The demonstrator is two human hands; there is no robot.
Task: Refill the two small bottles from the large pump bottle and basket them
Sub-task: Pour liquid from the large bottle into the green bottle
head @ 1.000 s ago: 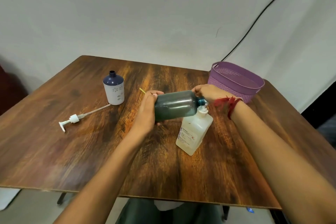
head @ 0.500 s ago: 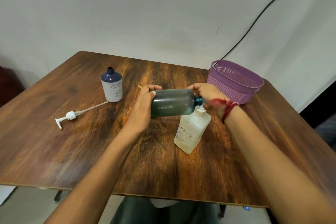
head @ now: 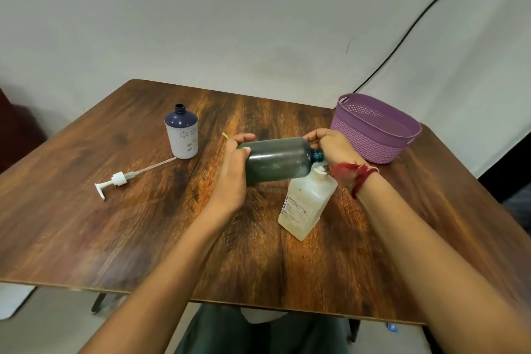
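A large dark green bottle (head: 277, 158) lies almost level above the table, its open neck pointing right over the mouth of a small white translucent bottle (head: 309, 204). My left hand (head: 234, 169) grips the green bottle's base. My right hand (head: 333, 146) holds it at the shoulder and neck. The white bottle stands tilted-looking on the table, just under the neck. A second small bottle (head: 181, 132), white with a dark blue top and open neck, stands upright at the left. A purple basket (head: 373, 129) sits at the back right.
A white pump head with its long tube (head: 120, 179) lies on the wooden table (head: 115, 238) at the left. A small yellow stick (head: 225, 135) lies behind my left hand. A black cable runs down the white backdrop behind the basket.
The large bottle stays tipped over the white bottle with both hands holding it the same way. The view has shifted slightly; nothing else on the table moved.
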